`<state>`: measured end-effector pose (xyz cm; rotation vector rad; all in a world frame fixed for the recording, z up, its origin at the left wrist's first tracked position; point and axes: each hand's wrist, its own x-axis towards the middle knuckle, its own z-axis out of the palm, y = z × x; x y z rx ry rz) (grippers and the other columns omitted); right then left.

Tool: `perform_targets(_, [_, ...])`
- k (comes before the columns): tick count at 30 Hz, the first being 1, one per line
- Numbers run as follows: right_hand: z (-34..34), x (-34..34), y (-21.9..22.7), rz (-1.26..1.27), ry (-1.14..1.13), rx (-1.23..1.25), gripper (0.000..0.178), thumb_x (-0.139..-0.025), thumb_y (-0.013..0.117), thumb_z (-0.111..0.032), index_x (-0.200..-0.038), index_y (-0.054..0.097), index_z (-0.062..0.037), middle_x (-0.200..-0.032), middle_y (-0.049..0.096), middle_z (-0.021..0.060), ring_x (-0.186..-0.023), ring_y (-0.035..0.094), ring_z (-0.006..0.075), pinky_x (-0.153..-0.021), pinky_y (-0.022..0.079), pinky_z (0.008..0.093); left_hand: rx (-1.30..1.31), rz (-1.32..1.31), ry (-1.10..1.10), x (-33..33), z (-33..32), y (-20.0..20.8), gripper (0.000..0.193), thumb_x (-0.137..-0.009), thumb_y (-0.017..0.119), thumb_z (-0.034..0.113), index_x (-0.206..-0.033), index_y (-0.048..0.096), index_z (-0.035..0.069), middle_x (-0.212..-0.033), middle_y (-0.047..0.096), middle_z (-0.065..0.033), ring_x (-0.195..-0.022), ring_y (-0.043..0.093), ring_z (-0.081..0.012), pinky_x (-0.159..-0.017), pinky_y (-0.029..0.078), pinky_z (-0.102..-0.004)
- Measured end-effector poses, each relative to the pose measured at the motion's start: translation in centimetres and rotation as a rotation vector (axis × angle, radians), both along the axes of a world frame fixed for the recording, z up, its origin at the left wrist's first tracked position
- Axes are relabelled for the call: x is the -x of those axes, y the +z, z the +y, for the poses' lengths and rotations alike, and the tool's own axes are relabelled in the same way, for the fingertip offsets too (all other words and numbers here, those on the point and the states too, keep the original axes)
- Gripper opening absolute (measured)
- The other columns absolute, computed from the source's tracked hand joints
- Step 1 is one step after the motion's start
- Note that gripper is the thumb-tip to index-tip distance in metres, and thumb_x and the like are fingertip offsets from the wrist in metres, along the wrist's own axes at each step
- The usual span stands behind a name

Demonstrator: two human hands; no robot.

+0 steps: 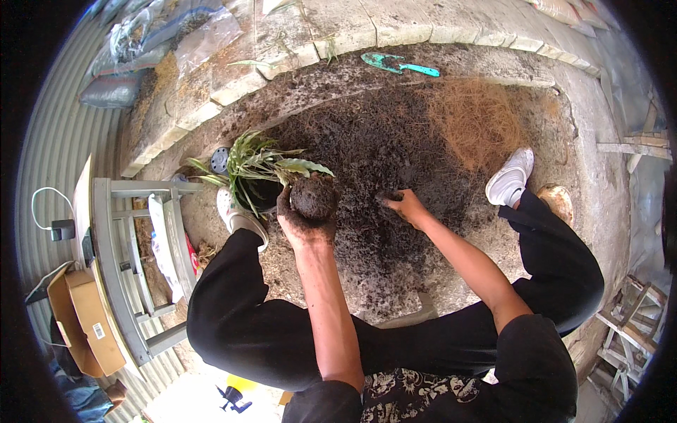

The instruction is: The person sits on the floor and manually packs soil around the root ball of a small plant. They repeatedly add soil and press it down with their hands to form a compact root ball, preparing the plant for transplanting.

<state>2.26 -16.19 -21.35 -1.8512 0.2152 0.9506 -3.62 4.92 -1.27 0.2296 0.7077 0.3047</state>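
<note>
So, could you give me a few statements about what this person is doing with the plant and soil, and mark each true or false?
1. The left hand holds a plant by its root ball. True.
2. The right hand grips the green trowel. False: the trowel lies far off by the stone edge; that hand's fingers touch the dark soil.
3. The person wears white shoes. True.
4. The plant has red flowers. False: only green leaves show.

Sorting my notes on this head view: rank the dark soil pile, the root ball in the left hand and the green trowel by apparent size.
1. dark soil pile
2. root ball, though nearest the camera
3. green trowel, farther off, so ranks 2 and 3 are unsure
</note>
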Motion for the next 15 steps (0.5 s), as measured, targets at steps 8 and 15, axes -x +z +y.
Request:
perform_targets(8, [-1.5,-0.4,-6.1,0.09,0.046,-0.056,0.045,-0.085,0.073,-0.026,-0.115,0.055,0.0024,-0.094,0.061,0.0107,-0.091,0.055,0.0193,-0.08,0.044,0.0363,-0.021,-0.006,-0.033,-0.3,-0.3,-0.5,0.043,-0.088,0.049,0.037,-0.12,0.052,0.008,-0.107,0.061,-0.0153,-0.097,0.06,-0.0359,-0.08,0.049,-0.0496])
perform_targets(15, [-1.0,-2.3,4.5,-0.084,0.575,0.395,0.034,-0.088,0.067,-0.018,-0.109,0.054,0.0058,-0.088,0.059,0.0174,-0.074,0.054,0.0237,-0.067,0.044,0.0431,-0.023,0.028,0.004,0.2,0.3,-0.5,0.043,-0.088,0.05,0.037,-0.118,0.052,0.008,-0.106,0.061,-0.0153,-0.097,0.06,-0.0359,-0.08,0.049,-0.0497])
